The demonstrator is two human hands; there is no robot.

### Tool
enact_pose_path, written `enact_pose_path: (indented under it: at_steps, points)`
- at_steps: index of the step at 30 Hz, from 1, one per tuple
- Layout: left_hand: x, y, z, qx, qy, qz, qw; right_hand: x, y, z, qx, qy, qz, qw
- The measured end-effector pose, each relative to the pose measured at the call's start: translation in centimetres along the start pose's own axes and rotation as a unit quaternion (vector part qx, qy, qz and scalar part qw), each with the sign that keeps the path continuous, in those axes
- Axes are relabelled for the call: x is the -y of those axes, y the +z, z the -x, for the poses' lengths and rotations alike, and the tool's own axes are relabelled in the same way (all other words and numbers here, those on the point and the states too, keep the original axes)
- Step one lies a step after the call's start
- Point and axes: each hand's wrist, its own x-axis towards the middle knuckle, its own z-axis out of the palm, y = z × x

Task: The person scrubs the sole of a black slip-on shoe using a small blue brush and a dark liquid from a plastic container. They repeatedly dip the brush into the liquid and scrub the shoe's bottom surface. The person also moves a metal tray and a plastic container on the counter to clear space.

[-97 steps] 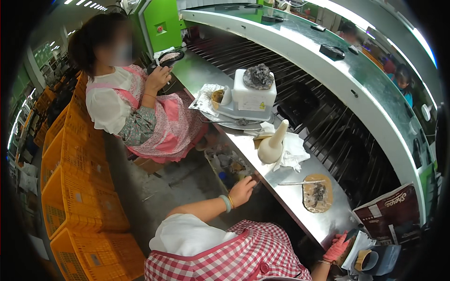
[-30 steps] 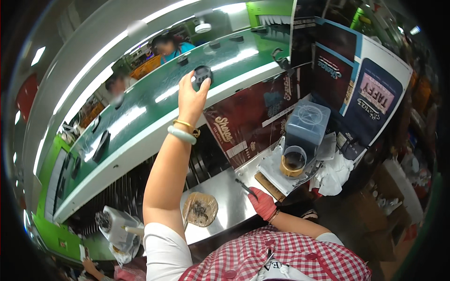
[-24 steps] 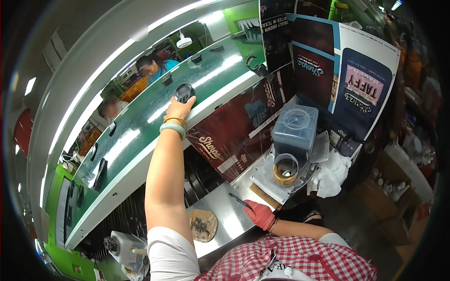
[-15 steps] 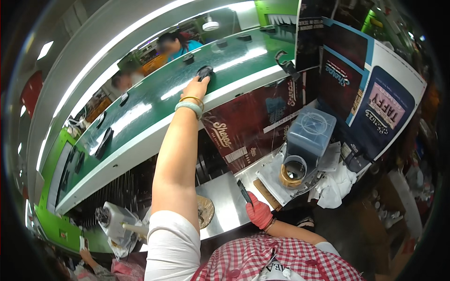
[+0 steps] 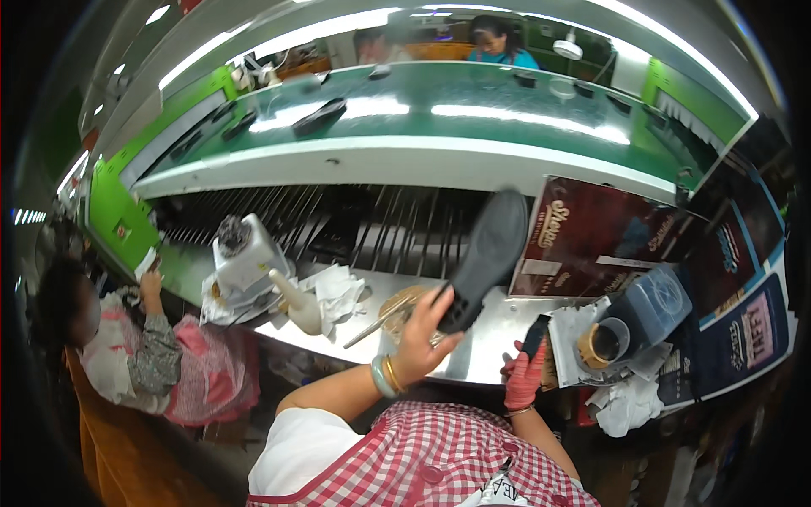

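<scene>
A co-worker [image 5: 127, 355] sits far left; the left hand [image 5: 420, 329] has its fingers closed around the heel of a dark shoe sole [image 5: 486, 253], lifted over the steel surface [image 5: 481, 342], probably for inspection; earlier it reached up to the green belt [image 5: 473, 110]; the gloved right hand [image 5: 524, 376] grips a dark tool [image 5: 534, 335].
</scene>
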Motion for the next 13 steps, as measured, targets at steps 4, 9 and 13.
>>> enact_pose_path:
  at_steps: [4,9,13]
  points:
    - [1.9,0.6,8.7,0.054,-0.109,0.021,0.992,3.8,2.9,0.5,-0.026,0.022,0.114,0.993]
    - [3.4,4.5,11.8,0.133,-0.15,0.001,0.98,1.5,2.8,1.6,-0.038,-0.037,0.16,0.986]
    - [5.4,6.1,11.4,0.2,-0.104,0.009,0.974,-0.3,1.1,0.5,-0.006,-0.018,0.169,0.985]
